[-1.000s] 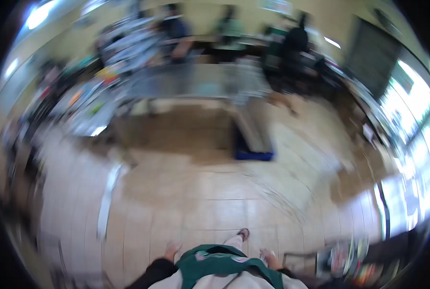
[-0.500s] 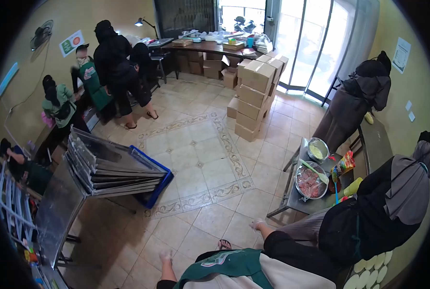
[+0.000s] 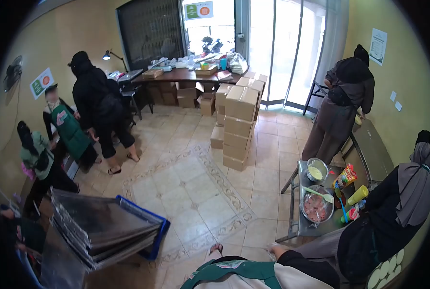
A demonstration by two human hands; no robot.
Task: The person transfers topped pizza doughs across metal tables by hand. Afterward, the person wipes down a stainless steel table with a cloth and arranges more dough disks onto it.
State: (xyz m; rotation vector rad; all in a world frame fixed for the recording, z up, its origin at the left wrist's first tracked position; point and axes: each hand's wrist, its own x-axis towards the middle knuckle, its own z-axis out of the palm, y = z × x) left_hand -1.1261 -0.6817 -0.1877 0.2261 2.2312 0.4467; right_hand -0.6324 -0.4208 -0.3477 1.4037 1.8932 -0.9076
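My right hand [image 3: 274, 248] hangs low beside my green apron [image 3: 234, 273], close to the grey trouser leg of a person on the right. It looks covered by a thin clear glove; its fingers are too small and blurred to read. My left hand is out of sight. Nearest my right hand stands a metal table [image 3: 297, 222]. On it are a bowl of pinkish food [image 3: 316, 210] with a pale green spatula [image 3: 319, 193] across it, a smaller bowl of pale yellow food [image 3: 315, 172], a colourful food pouch [image 3: 345, 177] and a yellow bottle [image 3: 358, 195].
Stacked metal trays [image 3: 104, 226] lean by a blue crate [image 3: 161, 239] at left. Cardboard boxes [image 3: 238, 126] are piled mid-room. A cluttered desk [image 3: 176, 76] stands at the back. Several people stand along both side walls. Pale round pieces [image 3: 386, 269] lie at lower right.
My view has tilted up and shifted, so the room sits lower in the picture. My left hand has left the view. The person by the desk has turned and stepped.
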